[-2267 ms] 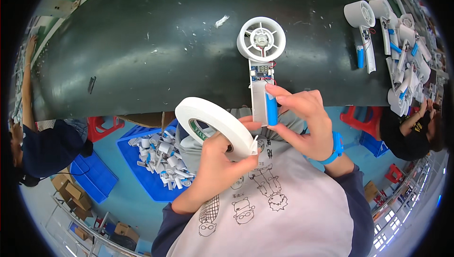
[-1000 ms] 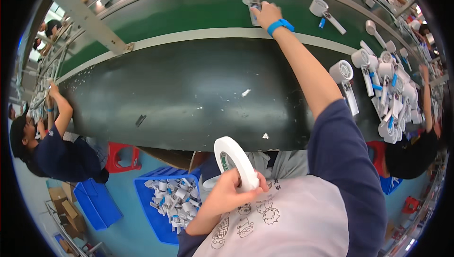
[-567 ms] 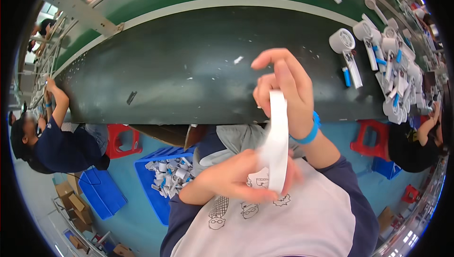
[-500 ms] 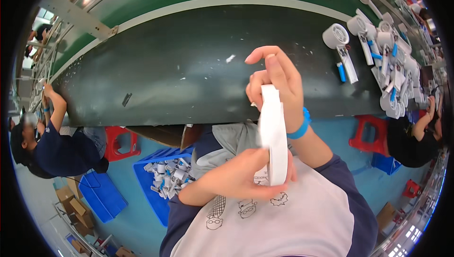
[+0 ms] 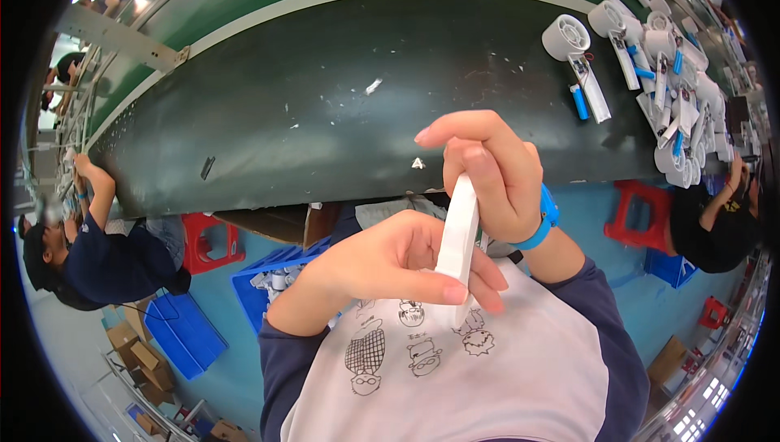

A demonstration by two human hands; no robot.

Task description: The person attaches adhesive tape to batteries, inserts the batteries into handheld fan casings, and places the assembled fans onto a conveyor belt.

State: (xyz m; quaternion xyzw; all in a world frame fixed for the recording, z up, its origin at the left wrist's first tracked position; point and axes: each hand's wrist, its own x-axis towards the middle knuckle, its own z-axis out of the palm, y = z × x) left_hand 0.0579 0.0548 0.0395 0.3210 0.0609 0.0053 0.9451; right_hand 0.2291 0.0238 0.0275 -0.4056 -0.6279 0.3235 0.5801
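Observation:
A long, narrow white plastic piece (image 5: 460, 239) is held upright and slightly tilted in front of my chest, its thin edge toward me. My left hand (image 5: 390, 259) grips its lower part, the thumb lying across the near side and fingertips showing beyond it. The upper end is held in the curled fingers of my right hand (image 5: 497, 178), whose index finger is bent out above it. A blue band circles my right wrist. The piece looks like a handle part of a small fan, though my fingers cover much of it.
On the dark belt (image 5: 268, 125), a white fan head with an opened handle and blue cell (image 5: 578, 99) lies at right, beside a pile of similar parts (image 5: 670, 76). A blue bin of white parts (image 5: 280, 279) stands below left. People sit at both sides near red stools (image 5: 210, 251).
The white piece has turned and shows more of its narrow edge. My left hand has risen along it, and my right hand has come slightly nearer. The view has shifted a little.

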